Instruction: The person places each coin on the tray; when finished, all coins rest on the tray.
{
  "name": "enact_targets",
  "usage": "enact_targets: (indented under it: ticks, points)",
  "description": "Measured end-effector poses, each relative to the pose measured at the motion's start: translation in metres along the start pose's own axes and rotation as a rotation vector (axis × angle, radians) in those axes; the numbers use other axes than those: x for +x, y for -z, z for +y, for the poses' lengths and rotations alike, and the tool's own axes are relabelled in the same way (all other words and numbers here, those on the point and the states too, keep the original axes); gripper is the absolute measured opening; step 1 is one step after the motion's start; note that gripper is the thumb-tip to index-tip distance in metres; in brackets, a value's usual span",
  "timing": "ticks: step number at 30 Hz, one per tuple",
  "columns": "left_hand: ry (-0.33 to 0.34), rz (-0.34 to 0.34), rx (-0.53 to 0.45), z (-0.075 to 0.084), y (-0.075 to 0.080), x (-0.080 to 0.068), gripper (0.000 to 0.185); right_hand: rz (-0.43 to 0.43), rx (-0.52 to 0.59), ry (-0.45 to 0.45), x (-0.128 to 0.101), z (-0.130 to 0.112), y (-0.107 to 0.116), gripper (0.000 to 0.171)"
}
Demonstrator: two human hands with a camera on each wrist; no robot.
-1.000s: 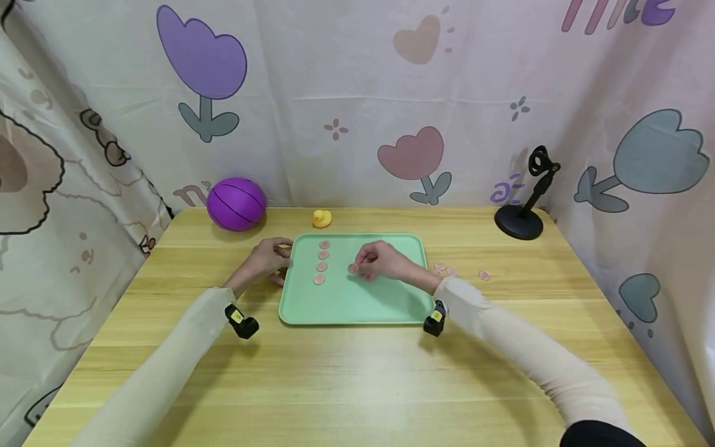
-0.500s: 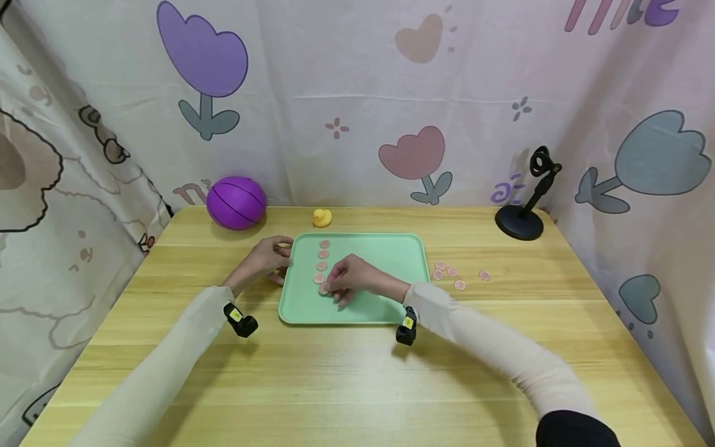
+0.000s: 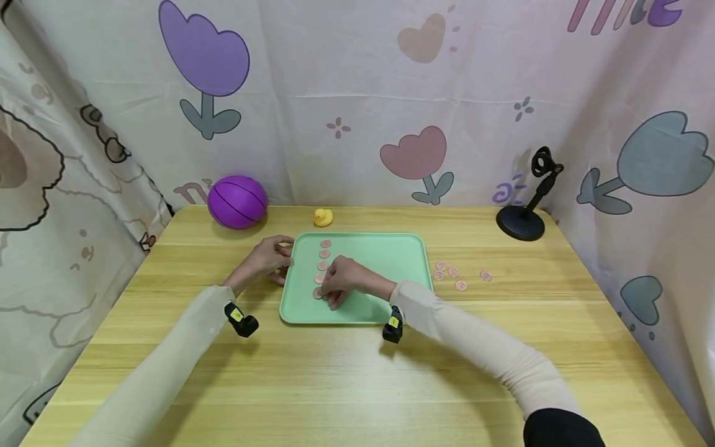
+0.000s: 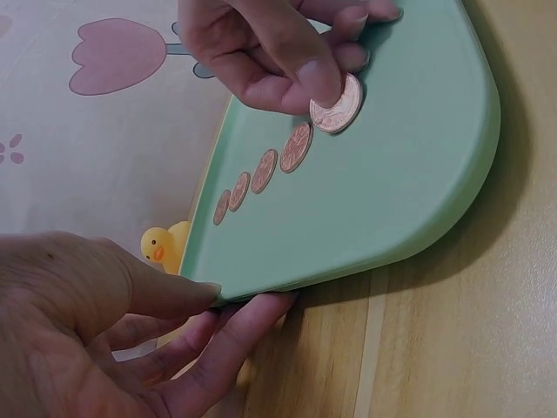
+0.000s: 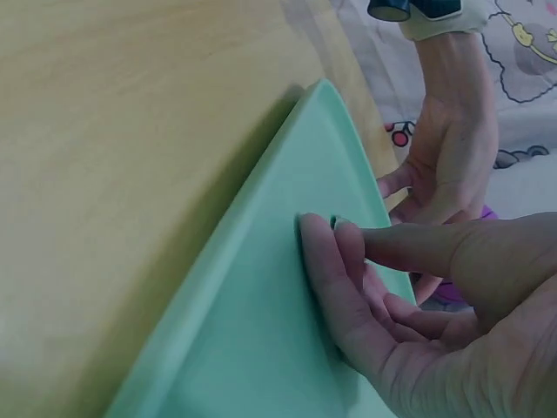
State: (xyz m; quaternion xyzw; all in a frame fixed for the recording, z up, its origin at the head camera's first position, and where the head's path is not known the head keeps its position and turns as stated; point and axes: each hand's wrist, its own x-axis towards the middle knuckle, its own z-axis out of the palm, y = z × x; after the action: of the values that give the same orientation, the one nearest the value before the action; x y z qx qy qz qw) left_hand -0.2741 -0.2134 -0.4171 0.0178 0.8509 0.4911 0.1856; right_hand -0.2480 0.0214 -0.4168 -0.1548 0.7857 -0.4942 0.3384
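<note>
A green tray [image 3: 391, 261] lies on the wooden table. Several copper coins [image 3: 323, 260] run in a column down its left side, also seen as a row of coins [image 4: 264, 170] in the left wrist view. My right hand [image 3: 325, 290] pinches one more coin [image 4: 338, 104] at the near end of that column, with the coin's edge touching the tray [image 4: 392, 192]. My left hand [image 3: 281, 261] grips the tray's left rim [image 4: 261, 292], thumb on top and fingers beneath. In the right wrist view the fingertips [image 5: 322, 252] press on the tray [image 5: 261, 348].
Several loose coins [image 3: 454, 273] lie on the table right of the tray. A small yellow duck [image 3: 322, 216] sits behind the tray, a purple ball [image 3: 237, 202] at the back left, and a black stand [image 3: 522, 220] at the back right. Patterned curtains enclose the table.
My right hand carried a coin from the tray's middle leftward and nearer, down to the near end of the coin column. The left hand stayed on the tray's rim.
</note>
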Motion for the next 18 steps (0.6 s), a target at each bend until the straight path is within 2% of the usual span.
enact_targets:
  ticks: [6,13,18]
  points:
    - [-0.006,-0.003,0.011,0.0013,0.0007,-0.0002,0.065,-0.006,-0.073,-0.004,-0.0011,-0.0035,0.0007,0.026]
    - [-0.013,-0.011,0.014,0.0033,-0.0004,0.0012,0.065,0.072,-0.207,-0.001,0.0027,0.0002,0.0004,0.036]
    - [-0.01,-0.013,0.021,0.002,-0.0003,-0.0008,0.065,0.039,-0.216,0.04,-0.0012,0.004,0.005,0.031]
